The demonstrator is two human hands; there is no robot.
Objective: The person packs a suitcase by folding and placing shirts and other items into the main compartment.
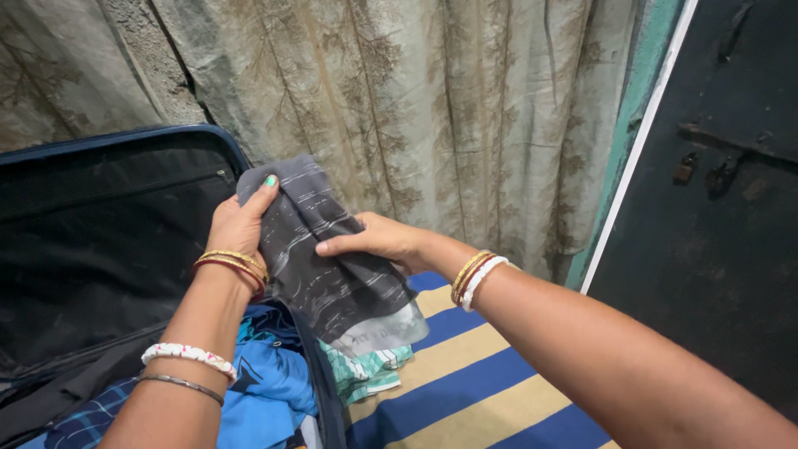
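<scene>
While both hands grip it, one dark grey folded garment with pale streaks (320,249) hangs at centre frame above the open dark suitcase (100,241); the left hand (241,224) pinches its upper edge at ten o'clock, fingers closed on the cloth; the right hand (378,241) presses its three o'clock edge, fingers narrow on it; one blue garment (270,387) lies at six o'clock; the blue-and-tan striped bedcover (465,382) spreads at five o'clock.

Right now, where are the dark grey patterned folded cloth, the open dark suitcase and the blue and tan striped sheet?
Dark grey patterned folded cloth (320,258), head view, middle of its face.
Open dark suitcase (100,249), head view, inner lid lining.
Blue and tan striped sheet (465,391), head view, a blue stripe.
</scene>
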